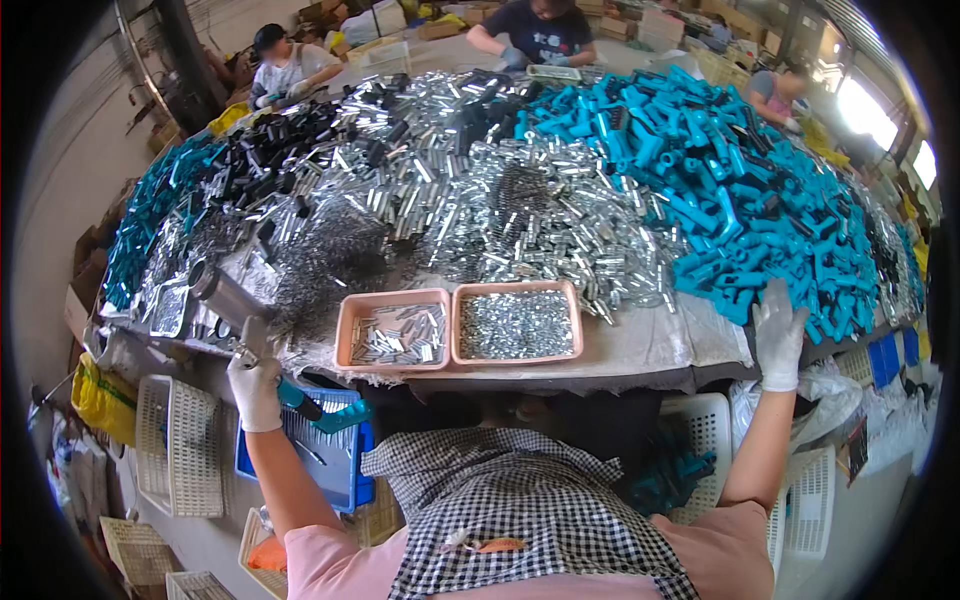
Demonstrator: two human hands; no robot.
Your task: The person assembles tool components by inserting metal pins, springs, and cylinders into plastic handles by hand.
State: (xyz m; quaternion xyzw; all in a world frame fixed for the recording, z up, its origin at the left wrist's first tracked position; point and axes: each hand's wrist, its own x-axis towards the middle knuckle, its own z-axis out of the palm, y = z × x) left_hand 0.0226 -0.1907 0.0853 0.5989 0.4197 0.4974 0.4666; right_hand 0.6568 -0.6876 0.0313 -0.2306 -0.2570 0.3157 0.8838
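Observation:
My left hand [254,390], in a white glove, is closed at the table's near left edge. A teal handle [320,408] with a black section sticks out from it to the right, above a blue crate. Just beyond that hand a grey metal cylinder [228,295] lies tilted; whether the hand touches it I cannot tell. On the right, my white-gloved right hand [779,340] reaches to the near edge of a heap of teal handles [730,190]. Its fingers are stretched out against the lowest pieces, and nothing shows gripped in them.
Two pink trays [393,367] [517,358] of small metal parts stand at the table's front. Behind them spread heaps of silver metal parts [560,220] and dark springs [335,250]. A blue crate [360,470] and pale baskets [180,450] stand below. Several people work across the table.

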